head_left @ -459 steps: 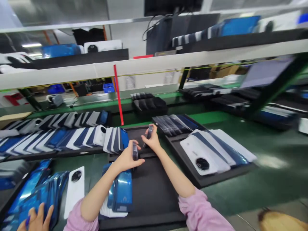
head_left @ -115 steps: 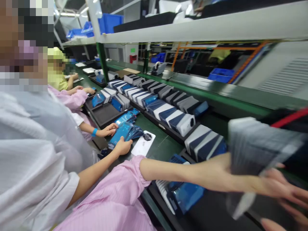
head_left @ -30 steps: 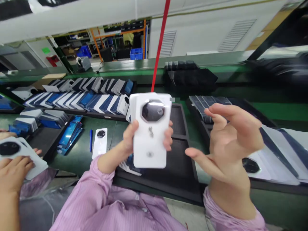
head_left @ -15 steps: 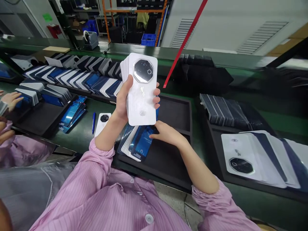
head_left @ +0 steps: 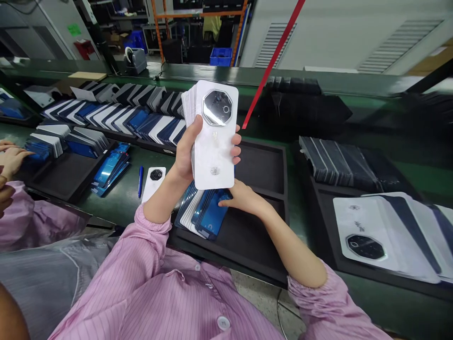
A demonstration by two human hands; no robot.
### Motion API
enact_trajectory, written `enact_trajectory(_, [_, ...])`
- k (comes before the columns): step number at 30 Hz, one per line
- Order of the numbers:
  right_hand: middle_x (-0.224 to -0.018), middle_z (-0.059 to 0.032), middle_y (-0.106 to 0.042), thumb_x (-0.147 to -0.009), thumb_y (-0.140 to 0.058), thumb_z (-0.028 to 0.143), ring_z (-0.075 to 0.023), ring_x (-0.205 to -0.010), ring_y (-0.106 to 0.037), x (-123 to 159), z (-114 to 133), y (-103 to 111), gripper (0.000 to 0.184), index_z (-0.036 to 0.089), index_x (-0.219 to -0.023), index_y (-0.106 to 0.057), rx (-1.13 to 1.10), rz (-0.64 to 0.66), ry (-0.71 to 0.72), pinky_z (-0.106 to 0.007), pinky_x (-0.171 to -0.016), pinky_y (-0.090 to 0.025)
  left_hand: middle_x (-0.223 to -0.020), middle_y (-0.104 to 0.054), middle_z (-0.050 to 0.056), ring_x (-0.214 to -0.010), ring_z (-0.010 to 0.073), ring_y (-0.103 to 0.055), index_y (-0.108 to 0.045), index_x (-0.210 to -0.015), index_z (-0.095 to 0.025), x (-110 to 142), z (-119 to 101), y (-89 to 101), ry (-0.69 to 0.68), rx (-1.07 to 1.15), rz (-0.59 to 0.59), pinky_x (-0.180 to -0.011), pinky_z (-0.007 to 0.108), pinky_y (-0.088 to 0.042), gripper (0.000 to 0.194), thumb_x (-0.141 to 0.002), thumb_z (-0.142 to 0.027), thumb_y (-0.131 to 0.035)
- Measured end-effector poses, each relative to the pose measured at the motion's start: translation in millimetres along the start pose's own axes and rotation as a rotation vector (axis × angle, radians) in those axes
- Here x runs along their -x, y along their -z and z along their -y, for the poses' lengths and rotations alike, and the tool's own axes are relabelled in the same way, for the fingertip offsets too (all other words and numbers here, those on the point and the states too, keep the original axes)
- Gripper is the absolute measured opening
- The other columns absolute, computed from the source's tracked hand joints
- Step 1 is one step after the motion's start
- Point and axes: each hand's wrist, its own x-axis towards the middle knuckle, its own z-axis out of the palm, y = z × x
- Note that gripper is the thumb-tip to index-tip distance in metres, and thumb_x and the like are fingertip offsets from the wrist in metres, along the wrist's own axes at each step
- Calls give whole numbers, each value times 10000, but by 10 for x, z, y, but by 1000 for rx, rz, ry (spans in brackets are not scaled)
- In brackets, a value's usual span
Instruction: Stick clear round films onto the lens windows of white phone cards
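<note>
My left hand is closed around a fanned stack of white phone back covers, raised above the bench. The front cover has a dark octagonal camera window and stands nearly upright. My right hand is low behind the stack, its thumb extended at the blue-filmed phone covers. Its other fingers are hidden, so I cannot tell whether it grips anything. The blue covers lean beside white ones at the left of a black foam tray. A single white cover lies left of my left forearm.
A blue pen lies near several blue covers. Rows of covers line the back left. At right, a black tray holds dark covers and white covers. A red strip hangs ahead. A co-worker's hand is far left.
Earlier my right hand was raised and open at the right; it has come down to the blue covers. My left hand has lifted the white stack. Over the last half second little has moved.
</note>
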Motion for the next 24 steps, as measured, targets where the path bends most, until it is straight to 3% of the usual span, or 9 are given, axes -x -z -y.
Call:
enact_trajectory(11, [-1296, -146, -628, -755, -834, 326, -376, -1280, -534, -4, 34, 23, 675, 252, -1362, -546, -10, 34, -57, -530, -1015, -448, -834, -654, 94, -665, 181, -611, -666, -1023, -101, 14, 33, -4, -23, -2, 72, -657, 310, -534, 657, -963, -674, -349])
enact_trajectory(17, [-1250, -141, -656, -678, -875, 332, -394, -1236, -567, 20, 9, 33, 649, 231, -1260, -606, -157, -23, -23, -574, -1015, -454, -841, -641, 79, -668, 166, -600, -677, -1001, -118, 28, 30, 6, -69, -61, 55, -655, 295, -533, 619, -887, -700, -499])
enact_trajectory(21, [-1205, -118, -666, -794, -755, 550, -317, -1137, -643, 142, -41, 276, 594, 229, -1262, -579, -374, -164, 91, -505, -1008, -502, -882, -638, 62, -705, 158, -604, -686, -1048, -114, -1, 86, 64, -73, -138, 146, -689, 293, -552, 628, -736, -657, -729])
enact_trajectory(24, [-1345, -143, -590, -832, -548, 805, -288, -1210, -622, 315, -42, 511, 834, 253, -1440, -405, -575, -277, 216, -451, -1005, -537, -897, -655, 69, -732, 173, -619, -694, -1053, -133, -62, 227, 129, -70, -273, 185, -715, 316, -560, 686, -651, -675, -818])
